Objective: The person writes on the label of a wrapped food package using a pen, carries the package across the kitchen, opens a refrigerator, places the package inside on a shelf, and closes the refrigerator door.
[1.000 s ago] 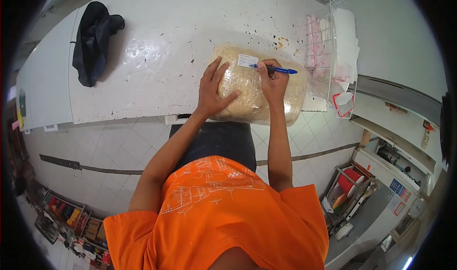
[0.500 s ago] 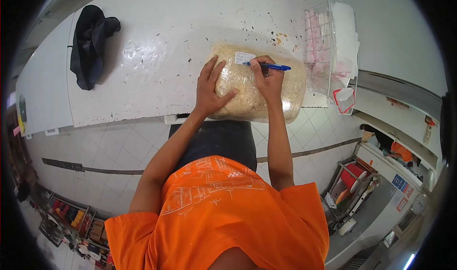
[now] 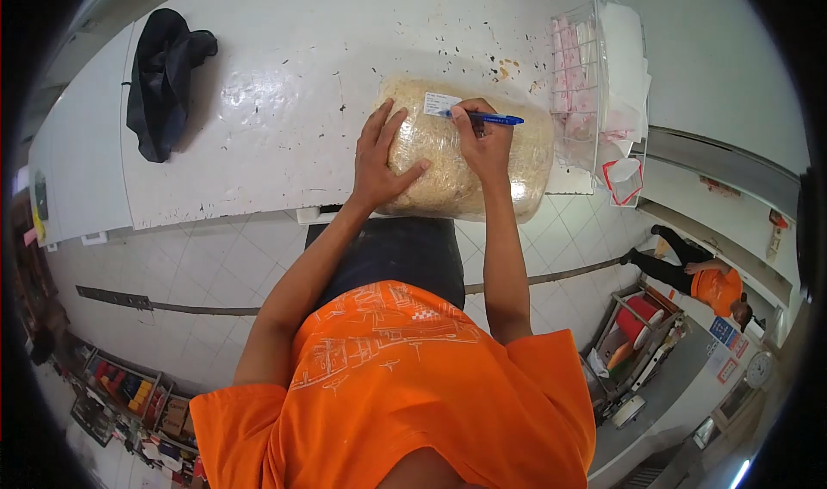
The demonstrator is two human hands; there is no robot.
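A large package in clear wrap (image 3: 439, 179), pale yellow inside, lies at the front edge of the white table (image 3: 284, 84). My left hand (image 3: 379, 161) rests on its left side, fingers spread. A blue pen (image 3: 500, 119) is pinched in my right hand (image 3: 484, 140) above the package. The pen's tip end is at a small white label (image 3: 441, 104) with printed lines, stuck on the top of the package. The writing is too small to read.
Black cloth (image 3: 164, 84) lies at the table's left. On the right stands a white wire basket (image 3: 596, 93) with pink-and-white packets. A person in an orange shirt (image 3: 717, 289) is at the far right, near a rack with a red reel (image 3: 639, 318).
My right hand and the pen have shifted slightly left along the label. The view has moved a little. The other person has come into fuller view at the right.
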